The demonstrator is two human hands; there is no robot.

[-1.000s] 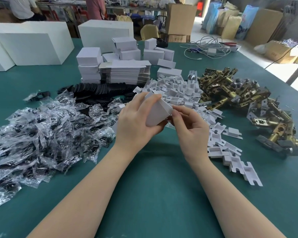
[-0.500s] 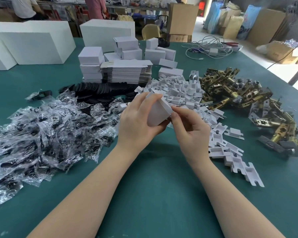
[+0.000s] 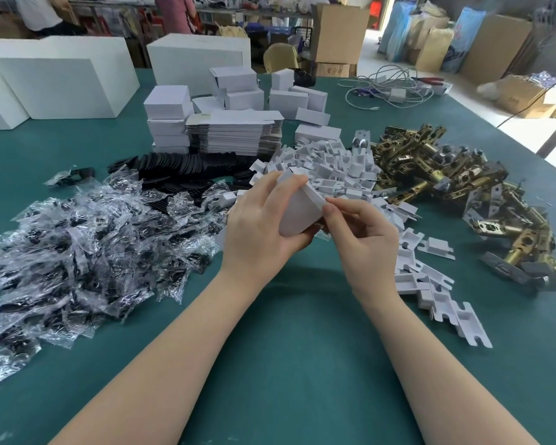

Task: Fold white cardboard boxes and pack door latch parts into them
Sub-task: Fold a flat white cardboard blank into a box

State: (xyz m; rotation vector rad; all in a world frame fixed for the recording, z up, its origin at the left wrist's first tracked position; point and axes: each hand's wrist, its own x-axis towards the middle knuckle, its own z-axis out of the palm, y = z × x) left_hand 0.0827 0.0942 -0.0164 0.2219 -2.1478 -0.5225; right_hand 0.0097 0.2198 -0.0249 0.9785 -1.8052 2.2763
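**Small white box held up between both hands over the green table**

The left hand [image 3: 260, 226] has its grip wrapped round a small white box [image 3: 299, 210], fingers over the top edge and thumb underneath, so the box sits tilted in the palm, lifted off the table [image 3: 286, 364]. The right hand [image 3: 363, 239] is right beside it, thumb and forefinger pinching the box's right-hand end flap.

Just behind the hands there's a heap of white folded inserts [image 3: 334, 168] that trails down the right side. Further right is a pile of brass latch parts [image 3: 456, 184]. On the left is a big spread of clear plastic bags [image 3: 77, 248] with dark bits inside, and black pads [image 3: 187, 168] behind those. A stack of flat box blanks [image 3: 235, 133] and some finished boxes [image 3: 167, 101] sit further back.
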